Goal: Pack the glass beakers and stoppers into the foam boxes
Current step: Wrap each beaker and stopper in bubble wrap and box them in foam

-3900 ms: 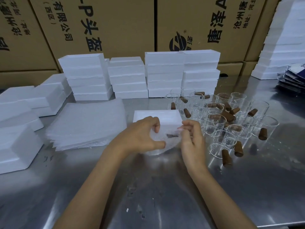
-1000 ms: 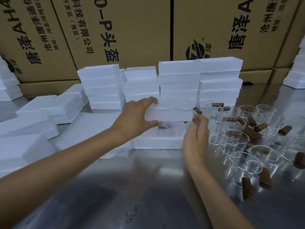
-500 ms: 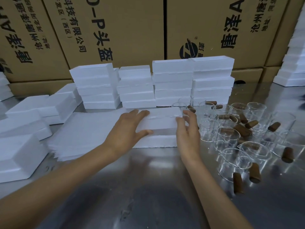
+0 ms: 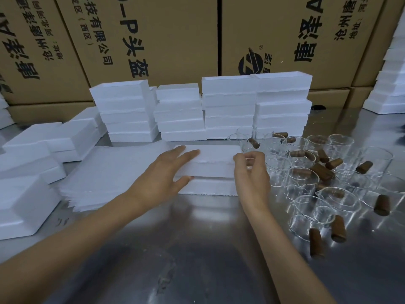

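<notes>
The foam lid (image 4: 210, 160) sits on the foam box (image 4: 210, 186) at frame centre, its long axis running left to right, squarely between the 2 hands. The left hand (image 4: 162, 174) lies spread over the lid's left end, fingers straight on top, thumb against the front edge. The right hand (image 4: 249, 172) touches the right end with fingers loosely curled; whether it pinches the lid I cannot tell. I judge the lid still needs pressing flush. Right of centre stand roughly 15 glass beakers (image 4: 303, 183) and about 15 brown stoppers (image 4: 315, 239), nearer the right hand. Behind, 4 stacks of foam boxes (image 4: 228, 106).
</notes>
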